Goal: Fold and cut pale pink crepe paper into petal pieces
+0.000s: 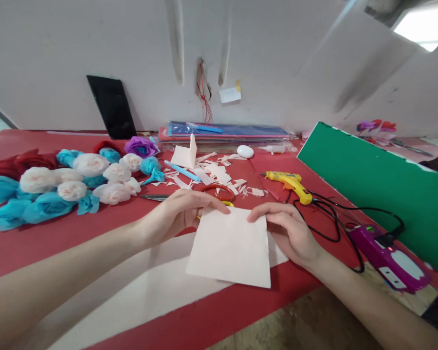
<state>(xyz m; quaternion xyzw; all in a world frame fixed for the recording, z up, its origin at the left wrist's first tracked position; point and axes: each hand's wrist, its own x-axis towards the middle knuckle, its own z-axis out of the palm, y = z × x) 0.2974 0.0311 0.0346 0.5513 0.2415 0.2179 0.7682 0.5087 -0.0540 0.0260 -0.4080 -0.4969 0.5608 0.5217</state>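
The left grip (178, 211) and right grip (291, 232) pinch a near-square paper (230, 250), axes about equal, its free edge facing the worktop's front edge (253, 311).

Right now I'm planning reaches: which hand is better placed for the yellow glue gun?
Probably the right hand: nearer the glue gun, though it and the left hand hold the paper.

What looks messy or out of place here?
Pale paper scraps stand out: uneven bits lie strewn on the red table cover, just beyond the small pale sheet held by the left hand and right hand. Also, black cords loop untidily beside the purple power strip.
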